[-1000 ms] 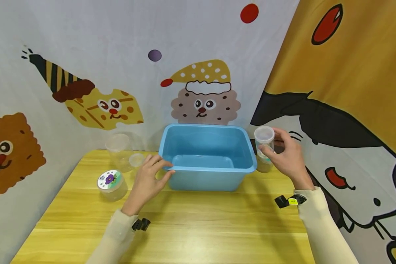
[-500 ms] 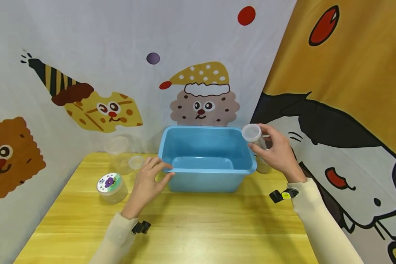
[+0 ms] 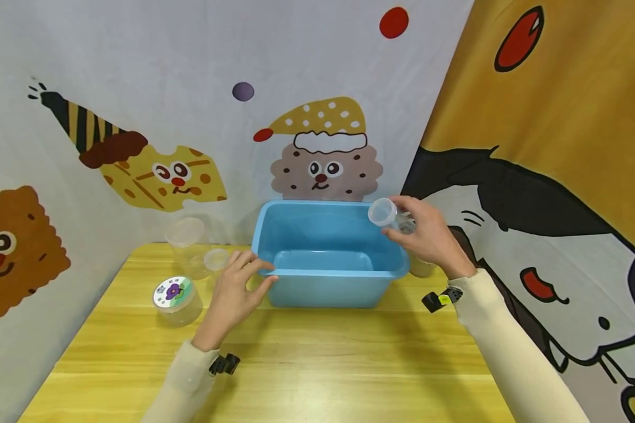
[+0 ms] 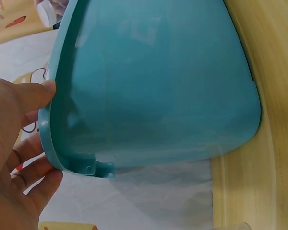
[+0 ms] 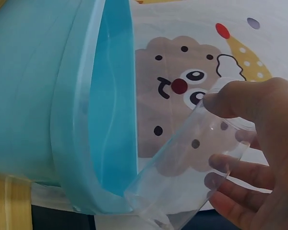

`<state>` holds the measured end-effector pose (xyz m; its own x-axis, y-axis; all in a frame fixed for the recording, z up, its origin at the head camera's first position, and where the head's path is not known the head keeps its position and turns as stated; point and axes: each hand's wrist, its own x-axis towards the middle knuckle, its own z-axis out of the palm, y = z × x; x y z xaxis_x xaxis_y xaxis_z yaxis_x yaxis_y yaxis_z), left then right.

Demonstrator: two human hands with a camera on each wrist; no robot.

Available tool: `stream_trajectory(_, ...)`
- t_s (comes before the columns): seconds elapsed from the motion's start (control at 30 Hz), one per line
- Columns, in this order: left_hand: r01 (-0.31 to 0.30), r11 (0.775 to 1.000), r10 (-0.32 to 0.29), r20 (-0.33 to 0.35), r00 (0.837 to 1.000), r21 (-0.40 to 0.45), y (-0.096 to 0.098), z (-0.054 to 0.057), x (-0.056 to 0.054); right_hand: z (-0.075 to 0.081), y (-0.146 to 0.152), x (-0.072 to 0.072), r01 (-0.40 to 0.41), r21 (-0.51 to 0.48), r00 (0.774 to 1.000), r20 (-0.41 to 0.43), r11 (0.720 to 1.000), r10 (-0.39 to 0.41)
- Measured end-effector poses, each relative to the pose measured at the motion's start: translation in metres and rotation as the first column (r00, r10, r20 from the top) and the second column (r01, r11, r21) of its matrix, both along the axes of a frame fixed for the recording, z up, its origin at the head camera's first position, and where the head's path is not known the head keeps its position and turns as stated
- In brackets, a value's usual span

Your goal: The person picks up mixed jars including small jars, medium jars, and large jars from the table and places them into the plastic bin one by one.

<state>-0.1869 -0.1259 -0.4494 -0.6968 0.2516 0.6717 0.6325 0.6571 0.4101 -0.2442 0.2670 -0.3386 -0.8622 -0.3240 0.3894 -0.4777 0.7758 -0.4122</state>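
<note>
A light blue plastic bin [image 3: 323,292] stands on the table, its inside bare. My left hand [image 3: 237,295] holds its front left rim corner; in the left wrist view the thumb [image 4: 36,93] lies on the rim, other fingers around the corner. My right hand [image 3: 428,232] grips a clear plastic jar with a whitish lid [image 3: 383,212], tilted lid-first over the bin's right side. In the right wrist view the clear jar body [image 5: 182,163] looks see-through, and its lower end overlaps the bin's rim; I cannot tell whether they touch.
Left of the bin stand a tall clear jar [image 3: 185,235], a small clear jar [image 3: 215,259] partly behind my left hand, and a round jar with a purple-flower lid [image 3: 174,292]. Another clear jar [image 3: 421,268] sits right of the bin. A printed cloth [image 3: 190,53] hangs behind the table [image 3: 317,364].
My right hand has carried the clear jar leftward from beside the bin to over its right edge, tilting it. My left hand has stayed on the rim.
</note>
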Motion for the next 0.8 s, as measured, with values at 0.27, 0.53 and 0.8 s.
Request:
stream_trajectory(0.27, 0.004, 1.0, -0.004, 0.005, 1.0, -0.008, 0.0, 0.001, 0.001, 0.007, -0.006, -0.009, -0.031, 0.093, 0.998, 0.065, 0.995, 0.025)
stream_trajectory(0.53, 0.001, 1.0, -0.001, -0.016, 1.0, -0.004, 0.0, 0.0, 0.0, 0.012, -0.011, -0.014, -0.06, 0.153, 0.994, 0.1, 0.986, 0.045)
stream_trajectory(0.8, 0.007, 1.0, -0.007, -0.02, 1.0, -0.004, 0.0, -0.003, -0.001, 0.013, -0.016, -0.015, -0.113, 0.195, 0.983, 0.166, 0.974, 0.081)
